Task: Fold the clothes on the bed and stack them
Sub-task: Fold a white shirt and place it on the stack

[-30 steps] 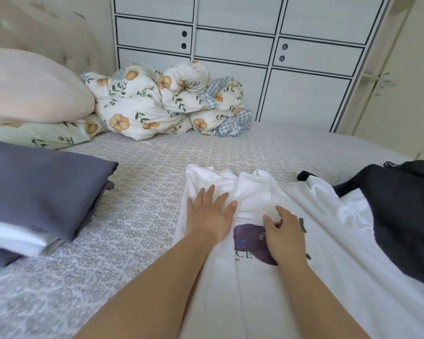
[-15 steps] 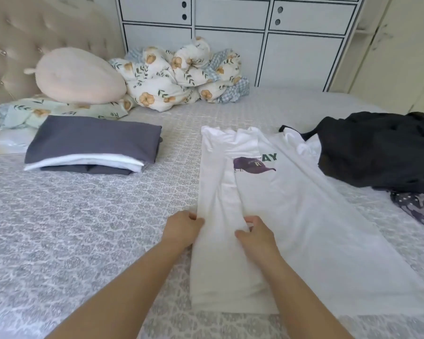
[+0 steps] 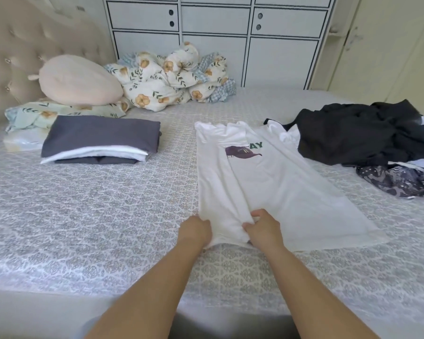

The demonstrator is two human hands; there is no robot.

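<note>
The left hand [image 3: 195,230] and right hand [image 3: 263,228] each pinch the near hem of the folded-over left panel of a white printed T-shirt [image 3: 274,189], spread flat on the bed [image 3: 96,216]; first lengthwise fold in hand, I judge; next, fold the right side inward; the folded stack [image 3: 101,140] waits left, unfolded dark clothes [image 3: 362,138] right.

Both bare forearms reach forward from the bottom of the view and draw close together at the wrists. The left hand [image 3: 195,230] is curled, knuckles up, its fingers tucked under and gripping the near edge of the white t-shirt [image 3: 279,192]. The right hand [image 3: 263,228] sits just beside it, fingers bent, pinching the same hem between thumb and fingertips.
</note>
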